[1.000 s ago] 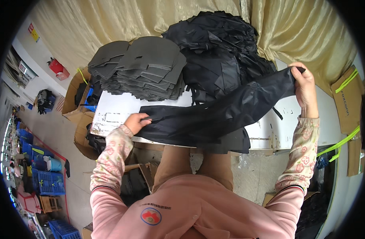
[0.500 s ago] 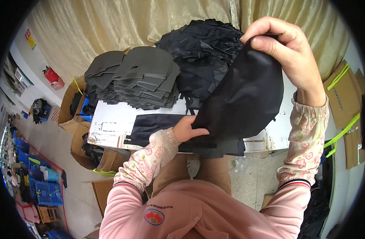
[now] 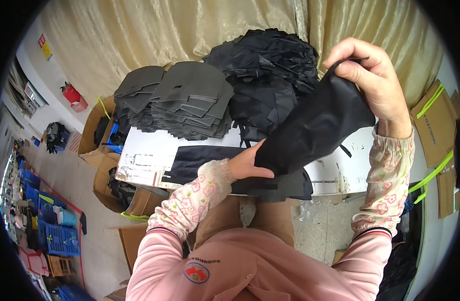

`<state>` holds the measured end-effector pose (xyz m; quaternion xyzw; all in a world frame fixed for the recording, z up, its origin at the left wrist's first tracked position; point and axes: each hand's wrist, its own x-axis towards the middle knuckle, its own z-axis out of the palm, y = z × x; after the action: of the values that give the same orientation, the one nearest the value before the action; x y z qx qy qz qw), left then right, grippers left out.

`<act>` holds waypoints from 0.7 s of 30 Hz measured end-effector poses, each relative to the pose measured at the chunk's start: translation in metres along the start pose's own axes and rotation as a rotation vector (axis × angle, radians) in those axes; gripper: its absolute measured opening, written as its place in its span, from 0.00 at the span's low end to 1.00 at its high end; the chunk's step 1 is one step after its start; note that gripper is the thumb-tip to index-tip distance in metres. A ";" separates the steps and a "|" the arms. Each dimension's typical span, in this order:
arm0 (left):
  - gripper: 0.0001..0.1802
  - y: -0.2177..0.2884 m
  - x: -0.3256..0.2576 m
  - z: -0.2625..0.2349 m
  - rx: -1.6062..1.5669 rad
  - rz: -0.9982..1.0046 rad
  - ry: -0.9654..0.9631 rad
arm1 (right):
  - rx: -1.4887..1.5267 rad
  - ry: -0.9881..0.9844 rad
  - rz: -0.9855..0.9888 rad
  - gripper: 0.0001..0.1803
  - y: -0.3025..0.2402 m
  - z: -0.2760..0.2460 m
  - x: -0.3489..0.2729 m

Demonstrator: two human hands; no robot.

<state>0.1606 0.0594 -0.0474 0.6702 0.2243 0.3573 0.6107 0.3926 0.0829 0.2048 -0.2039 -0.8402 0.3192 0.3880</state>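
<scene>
A black fabric piece (image 3: 315, 120) is stretched slantwise between my two hands above the table. At its upper right end my right hand (image 3: 373, 80) pinches the edge between thumb and fingers. My left hand (image 3: 247, 164) grips the lower left end, thumb on top and fingers hidden behind the cloth. Under my left hand, another black fabric piece (image 3: 200, 156) lies flat along the table's near edge. Two stacks of dark grey foam sheets, a smaller left stack (image 3: 139, 83) and a larger right stack (image 3: 192, 83), stand on the left. Beside them rises a heap of black fabric pieces (image 3: 265, 60).
Everything rests on a white table (image 3: 144, 150) with scuffed edges. Open cardboard boxes (image 3: 105, 183) stand at its left, and flattened cartons (image 3: 433, 120) lean at the right. A beige curtain (image 3: 189, 30) hangs behind. Blue baskets (image 3: 63, 238) sit on the floor far left.
My right hand has come down and slightly right with the cloth's edge. The held cloth looks narrower and more folded. My left hand keeps its grip; the view has shifted a little.
</scene>
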 end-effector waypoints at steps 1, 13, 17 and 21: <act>0.50 0.003 0.006 0.002 -0.056 -0.011 -0.035 | -0.005 -0.011 -0.029 0.05 -0.008 0.004 0.001; 0.22 -0.012 -0.038 -0.037 0.270 -0.366 -0.183 | 0.062 0.228 0.138 0.07 0.048 -0.049 -0.035; 0.21 -0.033 -0.110 -0.094 0.231 -0.357 0.134 | 0.123 0.358 0.351 0.07 0.115 -0.058 -0.075; 0.12 -0.023 -0.170 -0.145 0.896 -0.318 0.622 | 0.243 0.301 0.454 0.07 0.155 -0.036 -0.112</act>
<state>-0.0553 0.0332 -0.1053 0.6851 0.6214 0.3113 0.2183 0.5048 0.1406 0.0568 -0.3839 -0.6617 0.4621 0.4485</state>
